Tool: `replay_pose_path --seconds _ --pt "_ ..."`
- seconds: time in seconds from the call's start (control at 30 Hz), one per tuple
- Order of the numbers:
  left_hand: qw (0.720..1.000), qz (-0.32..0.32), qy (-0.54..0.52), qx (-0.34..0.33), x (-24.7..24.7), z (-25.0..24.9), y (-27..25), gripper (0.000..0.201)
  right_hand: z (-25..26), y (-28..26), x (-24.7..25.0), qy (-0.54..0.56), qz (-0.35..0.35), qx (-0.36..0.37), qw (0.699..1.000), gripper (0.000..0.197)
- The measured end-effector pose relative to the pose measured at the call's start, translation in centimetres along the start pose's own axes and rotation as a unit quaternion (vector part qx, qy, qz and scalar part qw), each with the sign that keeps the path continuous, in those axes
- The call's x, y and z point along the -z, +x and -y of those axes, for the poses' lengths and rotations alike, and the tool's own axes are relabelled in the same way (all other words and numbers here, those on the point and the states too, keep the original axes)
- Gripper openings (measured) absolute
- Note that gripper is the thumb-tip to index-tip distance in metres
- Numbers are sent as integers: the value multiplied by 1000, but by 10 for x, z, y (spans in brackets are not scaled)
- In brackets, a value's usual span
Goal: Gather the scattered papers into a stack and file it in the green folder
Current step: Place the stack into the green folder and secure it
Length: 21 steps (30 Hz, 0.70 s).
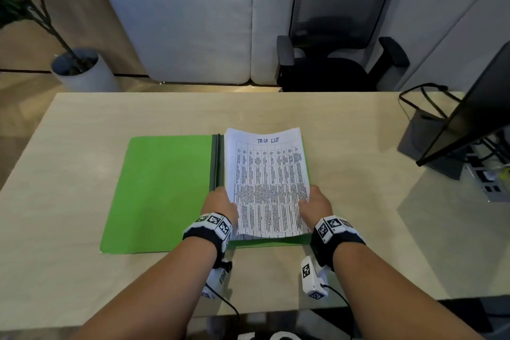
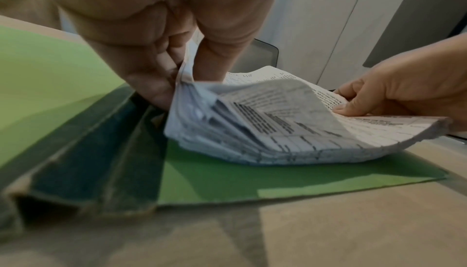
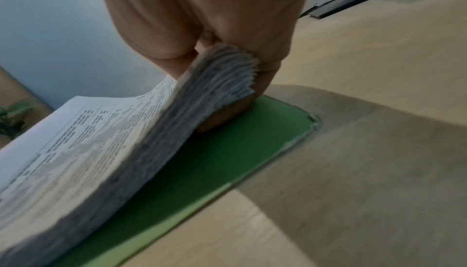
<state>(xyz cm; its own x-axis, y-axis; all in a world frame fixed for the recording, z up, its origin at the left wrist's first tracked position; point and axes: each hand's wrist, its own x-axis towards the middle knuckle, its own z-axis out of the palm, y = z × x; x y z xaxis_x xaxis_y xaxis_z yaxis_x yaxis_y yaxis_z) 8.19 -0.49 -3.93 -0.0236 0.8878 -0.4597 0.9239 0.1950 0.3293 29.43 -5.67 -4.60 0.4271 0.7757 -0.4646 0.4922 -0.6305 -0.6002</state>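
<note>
A: What is nearest the camera?

B: Two bare forearms with black wrist straps bearing black-and-white square markers reach from the near edge over a pale wooden desk (image 1: 82, 124).

A: Going left to right, what lies there?

B: An open bright green card folder (image 1: 160, 190) lies flat, its empty left flap spread out and a dark spine down its middle. On its right flap sits a thick stack of white printed papers (image 1: 266, 182), the top sheet headed "TASK LIST" above a table of small text. The stack's far end rests on the flap, and its near side edges are lifted and bowed.

A: And the hands?

B: The left hand (image 1: 219, 203) pinches the stack's left edge beside the spine, thumb on top and fingers curled beneath. The right hand (image 1: 317, 203) pinches the right edge the same way.

A: Further right?

B: A dark monitor (image 1: 474, 107) stands at the far right of the desk.
</note>
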Motion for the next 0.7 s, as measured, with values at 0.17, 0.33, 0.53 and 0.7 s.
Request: replay_pose_path --seconds 0.17,0.33,0.53,0.7 --pt "1000 1 7 -1 2 1 1 32 1 1 0 -5 -3 9 1000 36" --pt "1000 -1 3 1 0 1 2 32 4 3 -1 -39 1 0 999 38" --pt "999 -21 -27 13 2 0 1 45 17 -2 -7 -148 5 -36 988 59" --pt "993 -84 -80 -30 16 14 4 50 28 -15 -7 -259 -70 12 963 68"
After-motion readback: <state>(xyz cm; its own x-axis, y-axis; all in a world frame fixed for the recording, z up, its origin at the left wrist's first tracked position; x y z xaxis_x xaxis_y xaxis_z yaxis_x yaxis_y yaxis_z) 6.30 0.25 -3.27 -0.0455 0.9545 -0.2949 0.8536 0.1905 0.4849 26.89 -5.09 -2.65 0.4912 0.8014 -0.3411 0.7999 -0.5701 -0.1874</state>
